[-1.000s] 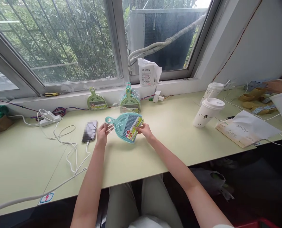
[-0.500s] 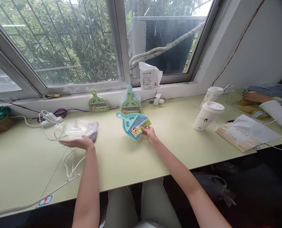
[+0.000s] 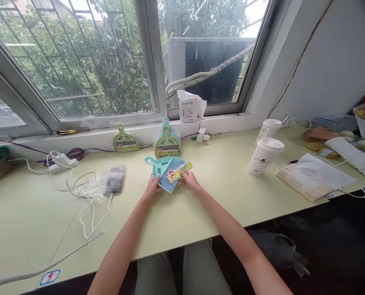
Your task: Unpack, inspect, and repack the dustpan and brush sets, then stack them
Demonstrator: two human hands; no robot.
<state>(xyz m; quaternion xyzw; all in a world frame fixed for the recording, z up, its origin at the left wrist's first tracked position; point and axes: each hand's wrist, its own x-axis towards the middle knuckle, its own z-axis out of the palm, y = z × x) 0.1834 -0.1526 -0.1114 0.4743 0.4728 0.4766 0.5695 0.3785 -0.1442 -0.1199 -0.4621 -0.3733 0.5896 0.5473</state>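
A light-blue mini dustpan with a brush (image 3: 166,169) and a printed label card (image 3: 178,172) is held between both hands over the table, its ring handle pointing up and left. My left hand (image 3: 152,185) grips its left edge, thumb on top. My right hand (image 3: 189,180) pinches the label card and the right side. Just behind it stands a stack of dustpan sets (image 3: 167,143) in clear wrap, a green one in front. Another green dustpan set (image 3: 125,141) leans against the window sill to the left.
Left of my hands lie a crumpled clear plastic bag (image 3: 93,184), a blurred-out device and a white cable (image 3: 91,235). A power strip (image 3: 62,163) sits behind. To the right are white paper cups (image 3: 264,157), a paper bag (image 3: 311,178) and a person's hand (image 3: 320,134).
My left hand has left the plastic bag, which now lies on the table, and has come right to grip the dustpan. My right hand still holds the dustpan, now slightly lower.
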